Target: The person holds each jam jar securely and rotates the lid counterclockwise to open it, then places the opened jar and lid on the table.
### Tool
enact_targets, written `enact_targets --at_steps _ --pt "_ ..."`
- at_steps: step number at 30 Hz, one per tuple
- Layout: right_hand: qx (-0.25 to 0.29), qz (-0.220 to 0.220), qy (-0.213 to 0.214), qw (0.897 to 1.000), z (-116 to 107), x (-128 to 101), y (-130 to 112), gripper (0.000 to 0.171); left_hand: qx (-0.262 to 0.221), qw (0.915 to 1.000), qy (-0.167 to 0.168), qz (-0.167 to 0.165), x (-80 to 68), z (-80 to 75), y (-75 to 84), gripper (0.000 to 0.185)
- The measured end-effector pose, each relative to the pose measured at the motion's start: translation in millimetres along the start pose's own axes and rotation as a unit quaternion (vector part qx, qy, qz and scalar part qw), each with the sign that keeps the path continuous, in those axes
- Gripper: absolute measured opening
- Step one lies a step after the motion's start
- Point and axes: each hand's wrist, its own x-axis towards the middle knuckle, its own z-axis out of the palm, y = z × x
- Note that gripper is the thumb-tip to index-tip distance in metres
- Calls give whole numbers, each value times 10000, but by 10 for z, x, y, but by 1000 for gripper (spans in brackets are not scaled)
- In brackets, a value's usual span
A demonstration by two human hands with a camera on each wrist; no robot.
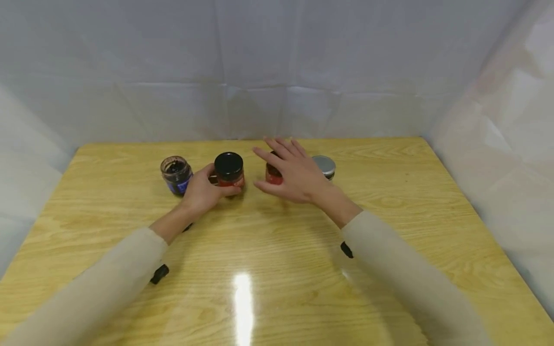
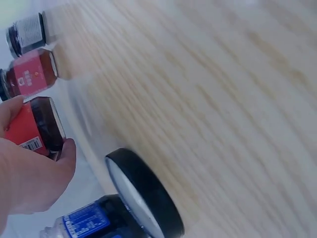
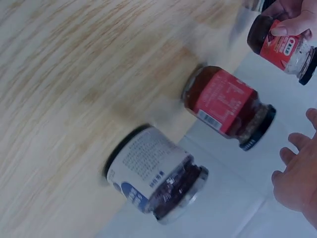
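Both arms reached forward in beige sleeves, each with a dark strap showing at the wrist. The left hand [image 1: 202,191] lay low with its thumb and fingers curled in a grip, thumb pointing right. The right hand [image 1: 289,172] hovered open, palm down, its fingers [image 1: 281,146] straight and slightly spread, pointing away from the body.

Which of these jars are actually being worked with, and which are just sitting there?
In hand:
- black-lidded red jar, gripped by the left hand
- second red jar, just beyond the open right hand

Lying about:
- open blue-label jar
- loose black lid
- silver-lidded jar
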Motion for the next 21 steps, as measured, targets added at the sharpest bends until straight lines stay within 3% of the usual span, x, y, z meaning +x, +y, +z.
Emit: enact_targets --at_steps 5,13,21 --pt "52 -243 445 9987 -98 -120 3 71 7 9992 -3 387 -123 -13 57 65" --pt "265 -402 644 9968 -193 -385 5 69 48 9945 -68 1048 -360 50 120 60" --pt "564 -720 1083 9899 -229 -658 -32 66 -77 9927 -264 1174 -617 65 151 64"
